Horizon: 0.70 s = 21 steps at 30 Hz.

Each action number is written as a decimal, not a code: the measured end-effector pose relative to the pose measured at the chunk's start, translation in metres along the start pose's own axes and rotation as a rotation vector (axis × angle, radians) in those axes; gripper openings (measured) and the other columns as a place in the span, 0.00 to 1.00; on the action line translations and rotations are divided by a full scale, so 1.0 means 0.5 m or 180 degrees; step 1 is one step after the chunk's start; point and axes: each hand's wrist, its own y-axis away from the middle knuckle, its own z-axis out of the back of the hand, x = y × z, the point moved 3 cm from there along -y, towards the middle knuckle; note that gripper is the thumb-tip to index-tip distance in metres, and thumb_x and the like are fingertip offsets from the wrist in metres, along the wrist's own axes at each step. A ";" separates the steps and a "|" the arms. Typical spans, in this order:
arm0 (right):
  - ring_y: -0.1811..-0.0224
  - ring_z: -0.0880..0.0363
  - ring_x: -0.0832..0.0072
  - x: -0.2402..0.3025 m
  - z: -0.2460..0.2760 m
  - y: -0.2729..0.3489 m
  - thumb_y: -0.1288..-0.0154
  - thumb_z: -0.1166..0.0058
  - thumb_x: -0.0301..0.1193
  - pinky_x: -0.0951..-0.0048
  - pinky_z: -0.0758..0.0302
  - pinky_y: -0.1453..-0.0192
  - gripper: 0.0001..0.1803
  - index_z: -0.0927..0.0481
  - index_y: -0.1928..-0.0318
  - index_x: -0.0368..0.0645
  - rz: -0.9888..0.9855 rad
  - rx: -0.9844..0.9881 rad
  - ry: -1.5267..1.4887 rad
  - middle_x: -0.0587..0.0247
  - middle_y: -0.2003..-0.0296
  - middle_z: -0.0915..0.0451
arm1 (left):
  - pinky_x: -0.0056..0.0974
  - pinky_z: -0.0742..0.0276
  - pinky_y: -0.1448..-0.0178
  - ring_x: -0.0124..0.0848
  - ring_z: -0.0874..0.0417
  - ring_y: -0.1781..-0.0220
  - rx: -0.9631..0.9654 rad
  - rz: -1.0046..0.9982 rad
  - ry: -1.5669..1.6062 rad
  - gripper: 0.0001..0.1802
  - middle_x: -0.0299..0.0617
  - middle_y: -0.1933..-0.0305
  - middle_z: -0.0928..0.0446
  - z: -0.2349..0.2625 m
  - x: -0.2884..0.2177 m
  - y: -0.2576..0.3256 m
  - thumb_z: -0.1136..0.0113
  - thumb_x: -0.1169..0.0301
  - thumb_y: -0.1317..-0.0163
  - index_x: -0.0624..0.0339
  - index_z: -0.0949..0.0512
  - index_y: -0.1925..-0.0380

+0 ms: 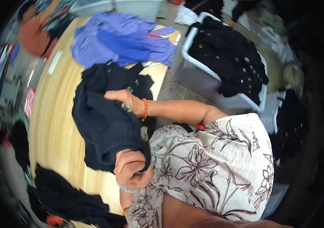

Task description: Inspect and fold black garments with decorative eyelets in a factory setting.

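A black knit garment (108, 121) with ribbed bands and large shiny buttons lies bunched on the pale wooden table (51, 125), up against my body. My left hand (133, 169), wearing a pale green bangle, is closed in a fist around its near ribbed edge. Farther up the same garment is my right hand (129, 102), with an orange bead bracelet at the wrist. One digit stretches over the cloth while the other fingers are largely tucked into it, beside a button.
Purple-blue garments (120, 40) are heaped at the table's far end, with a small red-handled tool (157, 35) on them. A pale bin (203, 72) heaped with buttoned black garments (230, 57) stands beyond my right arm. More black cloth (70, 197) lies lower left. A person (34, 36) is at upper left.
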 end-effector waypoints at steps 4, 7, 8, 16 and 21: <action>0.54 0.22 0.76 0.114 0.262 0.034 0.42 0.39 0.32 0.73 0.26 0.47 0.20 0.24 0.51 0.35 0.0079 -0.1127 0.0493 0.61 0.56 0.21 | 0.49 0.28 0.44 0.47 0.24 0.52 -0.0279 0.0009 -0.0559 0.12 0.51 0.57 0.25 -0.097 0.010 -0.039 0.35 0.80 0.55 0.60 0.26 0.69; 0.42 0.28 0.75 0.113 0.410 0.079 0.35 0.46 0.30 0.71 0.29 0.39 0.23 0.31 0.41 0.40 0.0972 -0.1651 -0.1715 0.61 0.46 0.27 | 0.48 0.29 0.39 0.45 0.24 0.49 0.0011 0.0435 -0.0150 0.10 0.54 0.50 0.27 -0.138 0.051 -0.063 0.35 0.77 0.48 0.64 0.24 0.66; 0.38 0.32 0.74 0.121 0.480 0.108 0.32 0.49 0.31 0.70 0.32 0.35 0.23 0.34 0.39 0.42 0.0584 -0.1613 0.1002 0.61 0.42 0.31 | 0.45 0.30 0.40 0.43 0.25 0.48 0.0168 0.0534 -0.0190 0.11 0.54 0.50 0.26 -0.155 0.058 -0.078 0.34 0.76 0.47 0.64 0.23 0.64; 0.39 0.31 0.73 0.029 0.560 0.124 0.32 0.50 0.29 0.69 0.32 0.35 0.21 0.33 0.40 0.43 0.0734 -0.2197 0.1503 0.61 0.42 0.30 | 0.38 0.31 0.42 0.38 0.25 0.48 0.0896 0.0766 0.0463 0.09 0.49 0.50 0.27 -0.328 0.182 -0.178 0.39 0.81 0.45 0.64 0.24 0.62; 0.40 0.30 0.72 -0.040 0.849 0.224 0.32 0.50 0.28 0.68 0.32 0.35 0.20 0.32 0.41 0.44 0.0843 -0.2674 0.1392 0.61 0.43 0.29 | 0.40 0.29 0.44 0.43 0.23 0.51 0.1317 0.0902 0.0360 0.10 0.51 0.54 0.25 -0.553 0.232 -0.278 0.35 0.78 0.46 0.63 0.23 0.63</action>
